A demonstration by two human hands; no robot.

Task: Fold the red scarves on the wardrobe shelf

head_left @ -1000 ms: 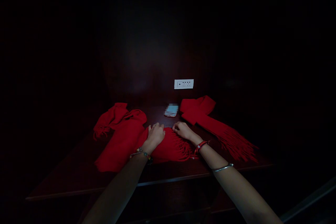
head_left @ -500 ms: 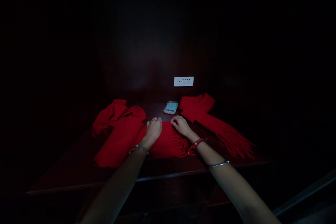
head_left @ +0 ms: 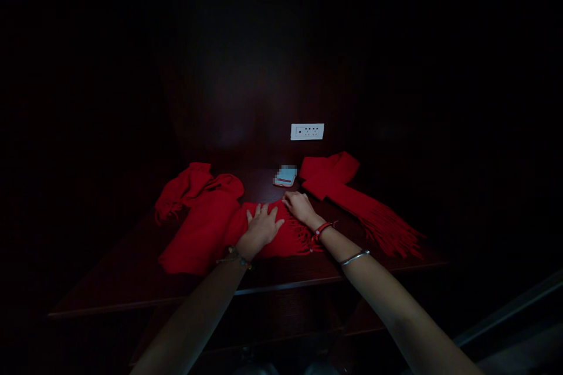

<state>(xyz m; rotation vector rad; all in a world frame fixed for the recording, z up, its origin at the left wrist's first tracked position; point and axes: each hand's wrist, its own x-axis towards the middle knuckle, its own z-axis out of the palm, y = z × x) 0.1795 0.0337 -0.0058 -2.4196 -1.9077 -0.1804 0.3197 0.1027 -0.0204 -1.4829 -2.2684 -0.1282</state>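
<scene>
A red fringed scarf lies on the dark wooden desktop in front of me, its body bunched at the left and one fringed end toward the middle. My left hand rests flat on that end, fingers spread. At the far edge of the same end, near the fringe, my right hand has its fingers closed on the scarf. Further right lies another red stretch of scarf, folded over at the back, with its fringe pointing toward the front right. Whether the red pieces join is hidden.
A phone lies at the back of the dark desktop, beyond my hands. Above it a white socket panel is set in the dark wall. The desktop's front edge runs below my forearms, and the surroundings are very dark.
My left hand has let go of the scarf's far edge, come nearer and flattened on the cloth with fingers spread. My right hand stays at the fringe corner, shifted slightly left.
</scene>
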